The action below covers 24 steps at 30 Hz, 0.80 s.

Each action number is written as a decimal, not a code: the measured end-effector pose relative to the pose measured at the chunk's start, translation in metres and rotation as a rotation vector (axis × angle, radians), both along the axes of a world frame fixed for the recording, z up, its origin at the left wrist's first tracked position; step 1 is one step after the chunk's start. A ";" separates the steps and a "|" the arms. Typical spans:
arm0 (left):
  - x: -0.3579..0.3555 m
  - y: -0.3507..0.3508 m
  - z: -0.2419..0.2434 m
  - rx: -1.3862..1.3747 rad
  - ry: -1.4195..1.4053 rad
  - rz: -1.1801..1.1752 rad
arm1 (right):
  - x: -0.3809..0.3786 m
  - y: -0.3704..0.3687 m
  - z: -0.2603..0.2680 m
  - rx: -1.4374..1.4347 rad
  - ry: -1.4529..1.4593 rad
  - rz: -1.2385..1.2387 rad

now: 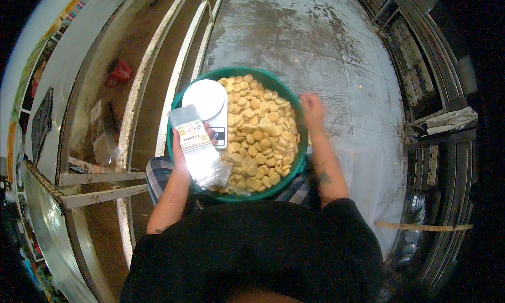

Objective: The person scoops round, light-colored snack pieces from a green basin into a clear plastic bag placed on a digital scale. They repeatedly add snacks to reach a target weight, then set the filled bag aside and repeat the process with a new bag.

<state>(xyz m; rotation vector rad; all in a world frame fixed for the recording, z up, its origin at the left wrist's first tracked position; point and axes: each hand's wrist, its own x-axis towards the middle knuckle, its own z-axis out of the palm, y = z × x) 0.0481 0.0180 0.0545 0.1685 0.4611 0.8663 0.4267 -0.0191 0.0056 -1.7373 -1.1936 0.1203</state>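
Observation:
A green plastic basin (303,161) full of small round yellowish cookies (260,133) rests at my lap. Inside its left part lies a white digital kitchen scale (203,98) with a round platform. My left hand (178,145) holds clear plastic pouches (199,157) bearing a printed label, over the scale's lower part and the basin's left side. Just outside the basin's right rim is my right hand (312,108), blurred, its fingers bent; whether it holds anything I cannot tell.
To the left run pale slatted bars (148,70) of a frame, with a red container (119,72) beyond them. A worn grey floor (315,39) extends ahead and right. At the far right are dark racks (414,66) with a pale cloth (449,121), and a thin stick (424,227) lies lower down.

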 end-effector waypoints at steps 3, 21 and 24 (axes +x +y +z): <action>0.003 -0.001 0.002 -0.017 -0.018 -0.010 | -0.059 0.003 0.023 -0.302 -0.127 0.363; 0.004 -0.001 0.001 0.034 -0.033 -0.023 | -0.099 -0.027 0.019 -0.495 -0.017 0.335; 0.006 -0.001 0.003 0.019 -0.004 -0.019 | -0.104 -0.030 0.036 -0.657 0.197 0.216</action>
